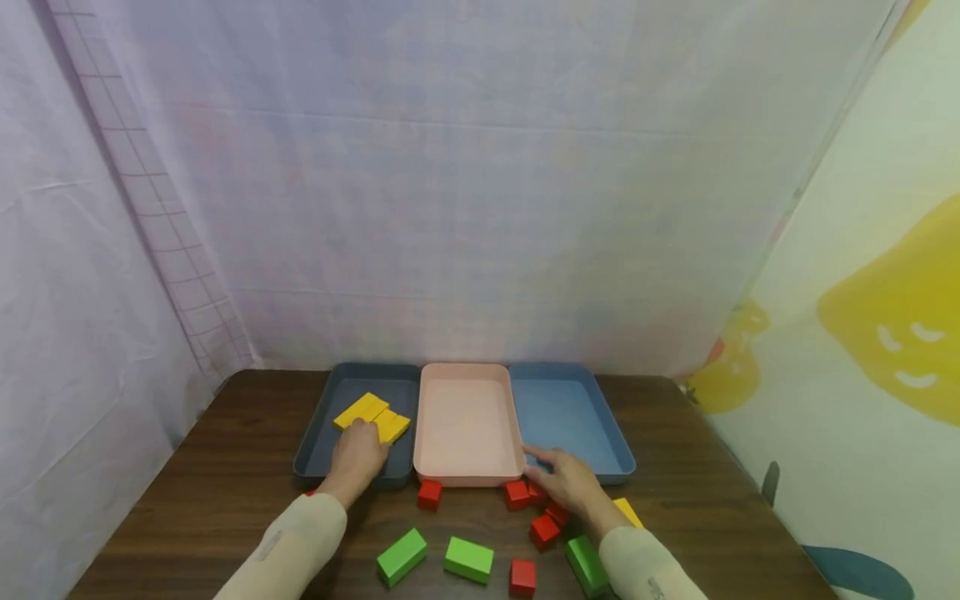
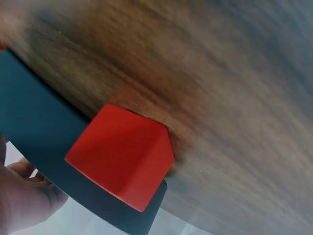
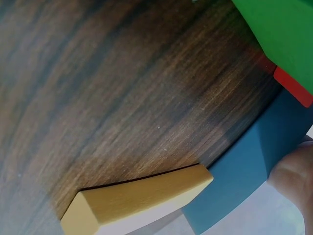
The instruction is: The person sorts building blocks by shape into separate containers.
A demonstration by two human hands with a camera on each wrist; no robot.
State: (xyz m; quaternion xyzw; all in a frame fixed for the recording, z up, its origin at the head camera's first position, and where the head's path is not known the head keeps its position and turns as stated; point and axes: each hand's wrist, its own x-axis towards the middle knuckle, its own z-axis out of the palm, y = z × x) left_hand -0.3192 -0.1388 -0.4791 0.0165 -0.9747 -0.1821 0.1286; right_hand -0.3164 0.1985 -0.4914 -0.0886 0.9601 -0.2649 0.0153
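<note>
The dark wood-grained table spreads under both hands, and a pale hanging sheet closes the room beyond the fingertips. Off to the right of the right hand, a white wall covering carries a yellow lemon-shaped print.

Wood runs from the left hand out to the table's left edge, and from the right hand out to its right edge. Past the fingers, three shallow trays stand side by side: slate, pink and blue.

The left fingers curl down at the yellow blocks inside the slate tray; I can't tell whether they pinch one. The right fingers reach out loosely parted over the near rims where pink meets blue.

Red blocks crowd just below the right fingers, with another yellow block beside that wrist. Nearer than both hands lie green blocks. A red block sits by the slate tray's outer wall, below the left wrist.
</note>
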